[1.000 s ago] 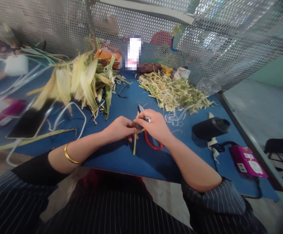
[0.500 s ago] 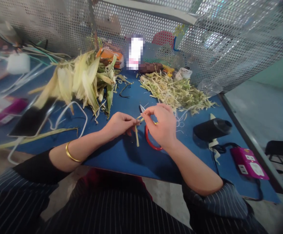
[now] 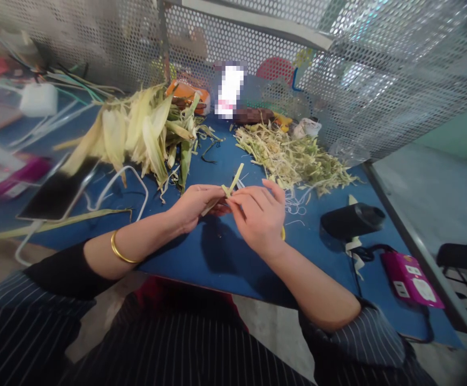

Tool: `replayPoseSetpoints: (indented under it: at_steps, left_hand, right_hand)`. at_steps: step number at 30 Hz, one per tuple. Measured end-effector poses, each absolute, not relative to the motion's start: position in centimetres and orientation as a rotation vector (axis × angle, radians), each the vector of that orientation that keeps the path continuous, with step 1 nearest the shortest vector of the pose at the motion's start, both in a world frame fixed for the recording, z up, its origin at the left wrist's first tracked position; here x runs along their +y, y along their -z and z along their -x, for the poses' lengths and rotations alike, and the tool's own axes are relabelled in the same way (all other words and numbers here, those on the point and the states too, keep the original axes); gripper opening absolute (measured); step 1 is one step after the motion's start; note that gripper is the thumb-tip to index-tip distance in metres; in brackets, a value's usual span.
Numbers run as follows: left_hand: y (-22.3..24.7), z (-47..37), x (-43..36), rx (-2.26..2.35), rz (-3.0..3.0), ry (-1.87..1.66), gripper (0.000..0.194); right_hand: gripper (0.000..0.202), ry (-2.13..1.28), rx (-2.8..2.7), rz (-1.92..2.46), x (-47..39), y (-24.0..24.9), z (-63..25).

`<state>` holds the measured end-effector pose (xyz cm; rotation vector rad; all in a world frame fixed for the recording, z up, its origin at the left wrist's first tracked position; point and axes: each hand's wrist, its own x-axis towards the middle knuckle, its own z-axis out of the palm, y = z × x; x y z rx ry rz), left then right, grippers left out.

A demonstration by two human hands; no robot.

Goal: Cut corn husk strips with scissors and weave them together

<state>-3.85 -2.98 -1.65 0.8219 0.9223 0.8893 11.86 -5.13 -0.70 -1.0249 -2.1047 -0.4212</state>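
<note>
A narrow pale-green husk strip (image 3: 238, 176) is pinched between my two hands over the blue table, with one end pointing up and away from me. My left hand (image 3: 196, 206) has its fingers closed on the strip from the left, and a gold bangle (image 3: 118, 251) circles that wrist. My right hand (image 3: 260, 217) grips it from the right with thumb and fingertips. Scissors lie under my right hand; a blade (image 3: 240, 183) shows, while most of the handles are hidden. Thin white thread (image 3: 295, 202) lies loosely beyond my right hand.
Corn husks (image 3: 137, 134) are heaped at back left, and shredded husk (image 3: 293, 155) at back right. On the right are a black cylinder (image 3: 352, 220) and a purple power strip (image 3: 412, 279). A phone (image 3: 59, 190) with a white cable lies left. Perforated metal panels (image 3: 249, 32) stand behind.
The strip's end that hung down between my hands now points upward. My right hand has turned and now covers the red scissor handle. The view has shifted slightly.
</note>
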Motion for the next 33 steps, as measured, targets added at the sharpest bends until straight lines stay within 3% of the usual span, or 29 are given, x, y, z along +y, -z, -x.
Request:
replayPoseSetpoints:
  at_steps: [10, 21, 30, 33]
  left_hand:
    - [1.34, 4.09, -2.96, 0.840, -0.802, -0.913, 0.019]
    - [1.83, 3.85, -2.98, 0.819, -0.753, -0.931, 0.023]
    - [2.26, 3.75, -2.92, 0.825, -0.769, -0.893, 0.024]
    - [2.31, 3.89, -2.80, 0.866, -0.788, -0.900, 0.025]
  right_hand:
    - [0.015, 0.310, -2.187, 1.055, -5.11, 1.07, -12.07]
    - [0.023, 0.816, -2.562, 0.707, -4.96, 1.46, -11.37]
    - [0.026, 0.713, -2.660, 0.667, -4.78, 1.42, -11.45]
    - [0.020, 0.465, -2.465, 0.801, -4.59, 1.64, -11.60]
